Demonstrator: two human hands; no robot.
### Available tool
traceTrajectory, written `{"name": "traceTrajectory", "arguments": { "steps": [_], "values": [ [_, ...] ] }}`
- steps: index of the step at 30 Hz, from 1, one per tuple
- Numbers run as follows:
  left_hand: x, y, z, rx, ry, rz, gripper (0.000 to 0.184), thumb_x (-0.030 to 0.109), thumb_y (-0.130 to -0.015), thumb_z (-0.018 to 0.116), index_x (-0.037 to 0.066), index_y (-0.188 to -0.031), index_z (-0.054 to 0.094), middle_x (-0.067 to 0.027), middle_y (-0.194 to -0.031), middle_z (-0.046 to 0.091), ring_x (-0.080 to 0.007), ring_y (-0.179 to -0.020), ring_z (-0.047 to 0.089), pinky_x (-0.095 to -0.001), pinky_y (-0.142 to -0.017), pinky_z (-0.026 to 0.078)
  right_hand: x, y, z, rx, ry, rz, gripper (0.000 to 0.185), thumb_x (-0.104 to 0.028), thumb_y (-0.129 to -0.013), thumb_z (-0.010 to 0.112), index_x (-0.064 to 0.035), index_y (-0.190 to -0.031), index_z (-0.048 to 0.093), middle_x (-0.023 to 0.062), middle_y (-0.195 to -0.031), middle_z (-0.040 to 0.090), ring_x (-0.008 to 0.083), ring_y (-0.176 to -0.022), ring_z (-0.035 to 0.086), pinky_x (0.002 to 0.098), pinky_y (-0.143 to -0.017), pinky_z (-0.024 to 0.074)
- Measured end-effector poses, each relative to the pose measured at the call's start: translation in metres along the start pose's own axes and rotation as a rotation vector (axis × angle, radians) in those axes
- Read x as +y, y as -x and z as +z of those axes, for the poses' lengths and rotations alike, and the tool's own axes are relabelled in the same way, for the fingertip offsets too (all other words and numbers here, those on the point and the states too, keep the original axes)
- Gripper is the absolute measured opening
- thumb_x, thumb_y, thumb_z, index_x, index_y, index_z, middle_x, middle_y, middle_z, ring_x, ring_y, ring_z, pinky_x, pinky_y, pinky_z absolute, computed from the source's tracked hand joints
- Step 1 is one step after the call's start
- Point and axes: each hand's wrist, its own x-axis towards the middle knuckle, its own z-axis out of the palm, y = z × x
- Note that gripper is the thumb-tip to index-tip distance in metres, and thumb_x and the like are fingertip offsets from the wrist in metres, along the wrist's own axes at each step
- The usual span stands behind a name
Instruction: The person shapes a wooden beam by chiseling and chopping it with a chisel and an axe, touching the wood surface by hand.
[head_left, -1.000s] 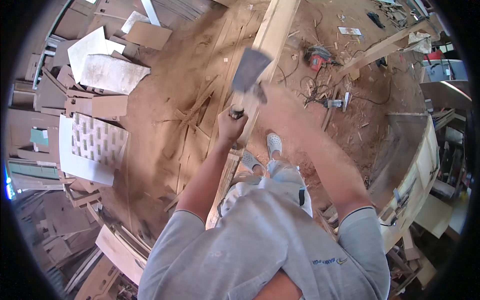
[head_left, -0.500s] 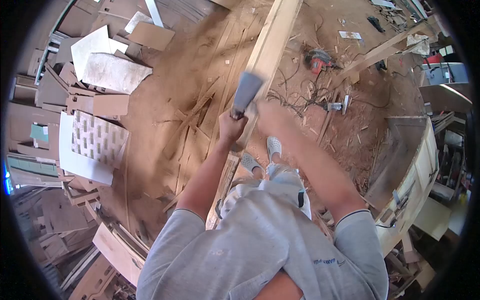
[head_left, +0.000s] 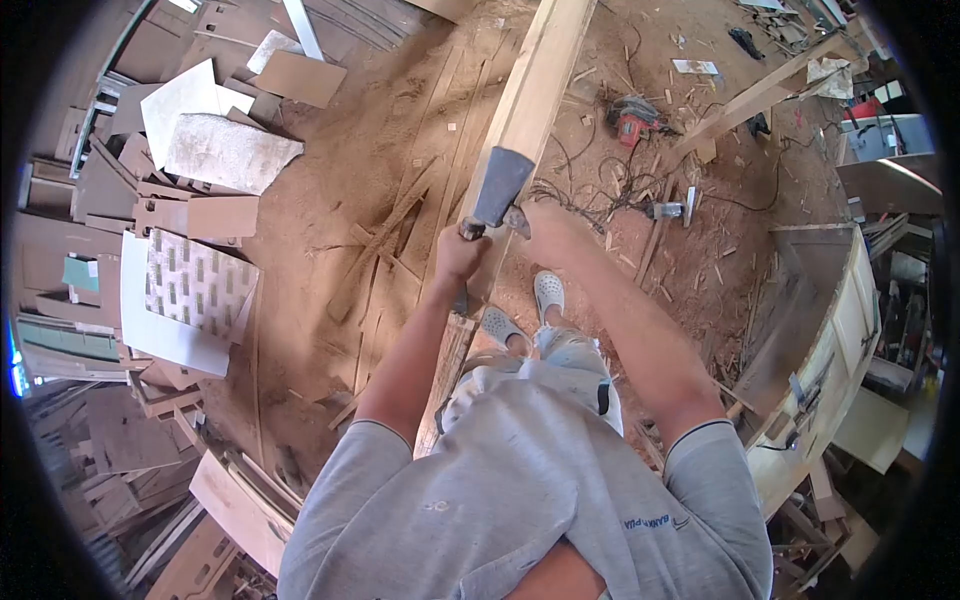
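My left hand (head_left: 461, 254) is closed round the neck of an axe-like tool with a broad, flared grey metal blade (head_left: 503, 185). The blade points away from me, over a long squared timber beam (head_left: 540, 85). Part of the tool's handle shows below the fist. My right hand (head_left: 552, 235) is beside the blade's right edge, fingers bent round a small grey-brown, stone-like piece (head_left: 517, 221). This piece lies at or against the lower part of the blade; whether they touch I cannot tell.
A red power tool (head_left: 632, 122) and tangled cables (head_left: 625, 195) lie on the dirt floor to the right. Board offcuts (head_left: 235, 152) pile up at left. A wooden box frame (head_left: 835, 340) stands at right. My feet, in light clogs (head_left: 549, 290), are beside the beam.
My right hand was blurred with motion and is now sharper, slightly further right and lower. The blade has dropped a little towards me, its face turned more to view.
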Motion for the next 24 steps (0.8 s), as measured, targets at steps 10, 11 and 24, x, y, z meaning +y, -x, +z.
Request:
{"name": "traceTrajectory", "arguments": {
  "steps": [10, 11, 24],
  "values": [
    [0.031, -0.009, -0.071, -0.158, -0.017, -0.115, 0.024, 0.017, -0.083, 0.082, 0.007, -0.072, 0.063, -0.0003, -0.065, 0.059, -0.0102, -0.054, 0.051, -0.0308, -0.050, 0.040, 0.046, 0.017, 0.029, 0.154, -0.238, 0.134, 0.046, -0.022, -0.085, 0.075, 0.0053, -0.121, 0.063, 0.0316, -0.121, 0.068, 0.0463, -0.120, 0.064, 0.0500, -0.105, 0.0514],
    [0.024, -0.003, -0.077, -0.105, -0.072, 0.013, 0.024, 0.018, -0.083, 0.082, 0.006, -0.073, 0.064, -0.0003, -0.066, 0.060, -0.0102, -0.056, 0.052, -0.0306, -0.053, 0.041, 0.048, 0.017, 0.030, 0.163, -0.246, 0.140, 0.047, -0.022, -0.085, 0.075, 0.0052, -0.121, 0.063, 0.0314, -0.121, 0.069, 0.0462, -0.120, 0.064, 0.0497, -0.105, 0.0513],
    [0.043, 0.018, 0.007, 0.084, 0.217, 0.179, 0.027, 0.019, -0.087, 0.085, 0.006, -0.078, 0.063, 0.0060, -0.070, 0.057, -0.0070, -0.066, 0.050, -0.0289, -0.060, 0.043, 0.015, 0.026, 0.012, 0.246, -0.300, 0.100, 0.046, -0.026, -0.089, 0.075, 0.0047, -0.121, 0.063, 0.0314, -0.117, 0.069, 0.0463, -0.116, 0.065, 0.0510, -0.101, 0.0517]
  ]
}}
